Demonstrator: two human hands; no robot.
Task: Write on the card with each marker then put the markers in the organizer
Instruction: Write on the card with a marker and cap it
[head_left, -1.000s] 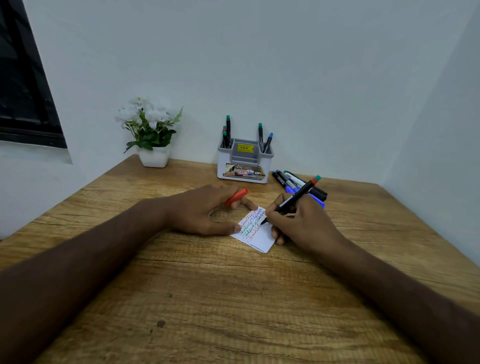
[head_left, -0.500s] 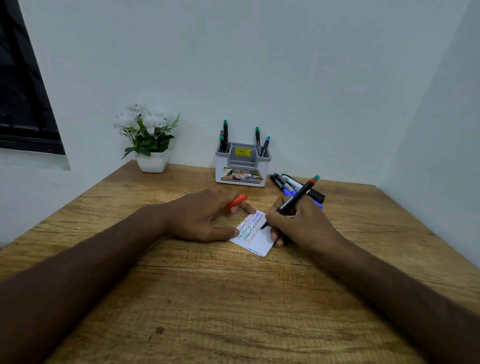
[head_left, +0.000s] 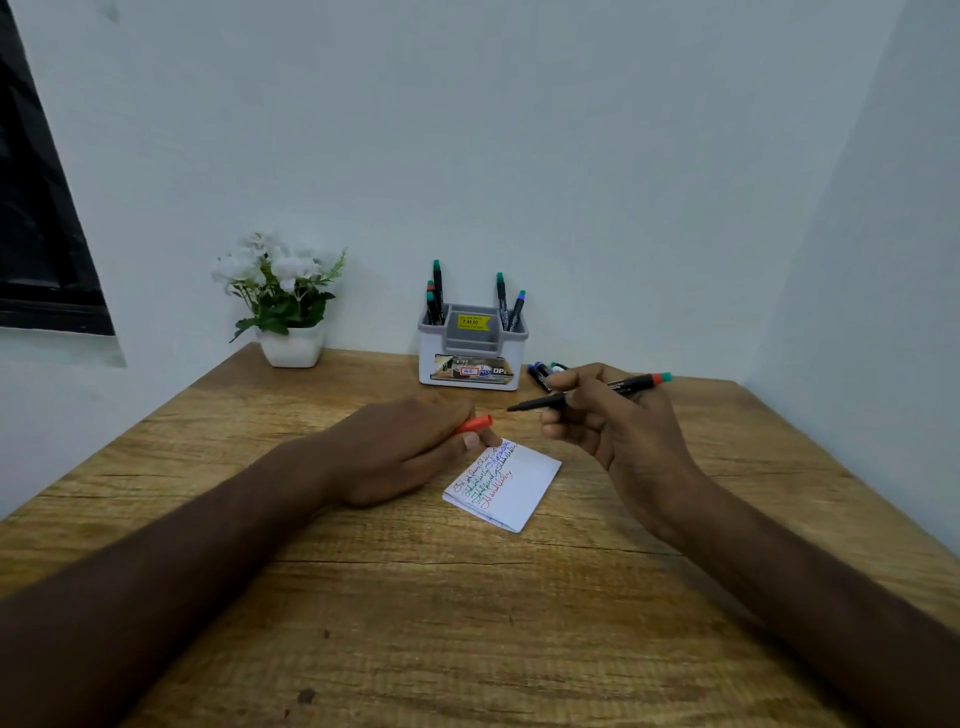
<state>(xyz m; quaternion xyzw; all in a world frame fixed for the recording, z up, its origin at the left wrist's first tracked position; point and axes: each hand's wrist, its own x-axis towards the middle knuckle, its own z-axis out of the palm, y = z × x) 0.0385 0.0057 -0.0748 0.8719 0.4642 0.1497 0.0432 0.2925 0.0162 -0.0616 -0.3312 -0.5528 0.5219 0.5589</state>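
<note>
Right hand (head_left: 618, 415) grips an uncapped marker (head_left: 587, 394) above the table (head_left: 467, 623), left hand (head_left: 410, 447) pinches its red cap (head_left: 474, 424) at the card (head_left: 511, 486) edge, organizer (head_left: 472, 358) against the rear wall.

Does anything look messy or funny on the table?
A little. The card lies crooked, and a few markers lie loose beside the organizer, not in it. The right hand holds an uncapped marker.

Right hand (head_left: 613, 421) has lifted the uncapped marker (head_left: 587, 393) off the card (head_left: 519, 493), tip now above the card's far edge
</note>
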